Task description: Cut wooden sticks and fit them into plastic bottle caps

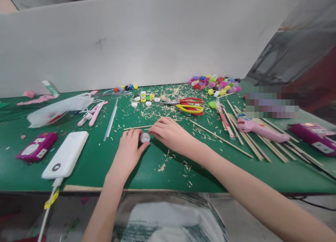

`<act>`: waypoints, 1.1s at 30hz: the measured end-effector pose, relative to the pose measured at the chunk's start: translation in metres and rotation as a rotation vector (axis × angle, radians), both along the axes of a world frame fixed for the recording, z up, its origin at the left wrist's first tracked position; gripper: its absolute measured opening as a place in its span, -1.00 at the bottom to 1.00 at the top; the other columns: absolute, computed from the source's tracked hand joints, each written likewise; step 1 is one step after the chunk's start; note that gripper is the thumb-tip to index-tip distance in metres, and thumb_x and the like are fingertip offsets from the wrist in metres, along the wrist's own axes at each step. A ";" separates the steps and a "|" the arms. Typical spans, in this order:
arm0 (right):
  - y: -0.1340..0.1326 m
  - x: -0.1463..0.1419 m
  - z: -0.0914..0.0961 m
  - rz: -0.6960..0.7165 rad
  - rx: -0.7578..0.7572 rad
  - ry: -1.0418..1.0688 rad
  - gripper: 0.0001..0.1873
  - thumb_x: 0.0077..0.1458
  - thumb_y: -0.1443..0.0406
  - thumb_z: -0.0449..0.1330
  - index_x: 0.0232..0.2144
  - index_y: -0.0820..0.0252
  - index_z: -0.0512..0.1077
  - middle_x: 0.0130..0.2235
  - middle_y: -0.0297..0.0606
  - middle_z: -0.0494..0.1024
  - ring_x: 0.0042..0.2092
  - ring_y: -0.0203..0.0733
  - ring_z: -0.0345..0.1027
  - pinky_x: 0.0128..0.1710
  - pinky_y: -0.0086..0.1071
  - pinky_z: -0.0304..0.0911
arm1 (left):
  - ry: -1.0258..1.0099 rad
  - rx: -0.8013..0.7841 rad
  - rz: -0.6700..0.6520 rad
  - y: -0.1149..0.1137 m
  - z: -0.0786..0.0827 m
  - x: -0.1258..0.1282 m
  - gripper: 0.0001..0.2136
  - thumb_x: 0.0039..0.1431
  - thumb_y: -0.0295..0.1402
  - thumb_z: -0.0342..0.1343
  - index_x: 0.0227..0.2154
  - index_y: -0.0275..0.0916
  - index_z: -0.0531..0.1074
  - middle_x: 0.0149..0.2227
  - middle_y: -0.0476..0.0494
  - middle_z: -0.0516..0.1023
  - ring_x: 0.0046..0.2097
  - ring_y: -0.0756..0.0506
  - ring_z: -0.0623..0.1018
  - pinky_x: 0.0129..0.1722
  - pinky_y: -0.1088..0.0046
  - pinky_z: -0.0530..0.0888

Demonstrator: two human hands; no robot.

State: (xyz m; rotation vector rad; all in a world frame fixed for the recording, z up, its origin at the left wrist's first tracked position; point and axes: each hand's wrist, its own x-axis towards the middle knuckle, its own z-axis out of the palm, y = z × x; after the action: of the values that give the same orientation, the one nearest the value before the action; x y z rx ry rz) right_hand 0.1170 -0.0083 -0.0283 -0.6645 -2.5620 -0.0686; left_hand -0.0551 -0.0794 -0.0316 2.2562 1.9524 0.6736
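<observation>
A left hand [127, 149] steadied a small round piece [145, 137] while the right hand [169, 133] bent close beside it.
The step seemed to call for a light, even pinch around the sides, with the piece level, its top face unobstructed and nearby wood shavings [162, 168] kept out from under it. The left thumb and fingers were clamped around it; the right fingertips were bunched near its rim, but whether they gripped anything, such as the thin stick [143, 127] behind, could not be told. The piece sat between the hands, at or just above the green table [154, 180], its circular top pale, greyish and seemingly translucent, finer detail too small to read.
</observation>
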 end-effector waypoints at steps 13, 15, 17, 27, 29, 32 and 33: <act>-0.010 -0.005 0.006 0.080 0.222 -0.185 -0.75 0.23 0.42 -0.03 -0.36 0.31 0.45 -0.36 -0.14 0.45 -0.23 -0.11 0.18 -0.17 -0.25 0.19 | 0.042 0.038 -0.018 0.000 -0.006 0.002 -0.75 0.20 -0.25 0.05 -0.17 -0.33 0.39 -0.17 -0.21 0.38 -0.09 -0.19 0.32 -0.02 0.19 0.35; -0.010 -0.007 0.004 0.099 0.287 -0.212 -0.72 0.23 0.45 -0.05 -0.38 0.31 0.45 -0.38 -0.15 0.45 -0.27 -0.13 0.19 -0.15 -0.24 0.19 | 0.051 0.042 -0.017 0.000 -0.007 0.002 -0.77 0.20 -0.26 0.05 -0.19 -0.33 0.38 -0.18 -0.22 0.38 -0.10 -0.18 0.33 -0.04 0.20 0.36; -0.011 -0.010 0.002 0.108 0.352 -0.230 -0.70 0.22 0.47 -0.06 -0.39 0.30 0.46 -0.39 -0.16 0.45 -0.28 -0.13 0.20 -0.07 -0.21 0.18 | 0.057 0.034 -0.016 -0.001 -0.008 0.001 -0.79 0.22 -0.27 0.03 -0.23 -0.33 0.38 -0.19 -0.22 0.38 -0.12 -0.18 0.33 -0.06 0.20 0.36; -0.005 -0.022 0.016 0.222 0.370 -0.416 -0.75 0.13 0.50 0.04 -0.45 0.21 0.46 -0.37 -0.18 0.47 -0.23 -0.09 0.21 -0.11 -0.20 0.15 | -0.015 -0.007 -0.002 -0.003 -0.009 0.003 -0.84 0.24 -0.31 0.00 -0.27 -0.32 0.36 -0.15 -0.23 0.30 -0.05 -0.18 0.27 0.02 0.15 0.33; -0.001 -0.025 0.021 0.270 0.354 -0.438 -0.73 0.12 0.50 0.05 -0.52 0.17 0.43 -0.41 -0.20 0.45 -0.27 -0.12 0.19 -0.15 -0.22 0.14 | -0.028 0.003 0.002 -0.003 -0.009 0.003 -0.81 0.24 -0.29 0.00 -0.24 -0.32 0.37 -0.12 -0.24 0.28 -0.02 -0.19 0.24 0.07 0.12 0.31; 0.005 -0.029 0.026 0.341 0.314 -0.470 -0.68 0.12 0.49 0.09 -0.62 0.13 0.36 -0.48 -0.23 0.40 -0.28 -0.14 0.15 -0.19 -0.24 0.10 | -0.048 -0.007 -0.002 -0.003 -0.010 0.003 -0.78 0.24 -0.27 0.00 -0.17 -0.31 0.37 -0.10 -0.24 0.26 0.01 -0.20 0.23 0.09 0.10 0.30; 0.006 -0.029 0.027 0.357 0.292 -0.473 -0.66 0.12 0.49 0.09 -0.65 0.12 0.34 -0.50 -0.23 0.39 -0.28 -0.14 0.15 -0.19 -0.24 0.09 | -0.055 -0.016 -0.003 -0.003 -0.009 0.003 -0.78 0.23 -0.27 0.01 -0.15 -0.30 0.37 -0.09 -0.24 0.26 0.02 -0.21 0.23 0.09 0.09 0.30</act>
State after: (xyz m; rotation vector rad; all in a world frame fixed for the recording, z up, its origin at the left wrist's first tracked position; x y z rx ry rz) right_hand 0.0877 -0.0022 -0.0010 -0.0754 -2.9896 -0.5229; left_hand -0.0524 -0.0821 -0.0409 2.2067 1.9230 0.7094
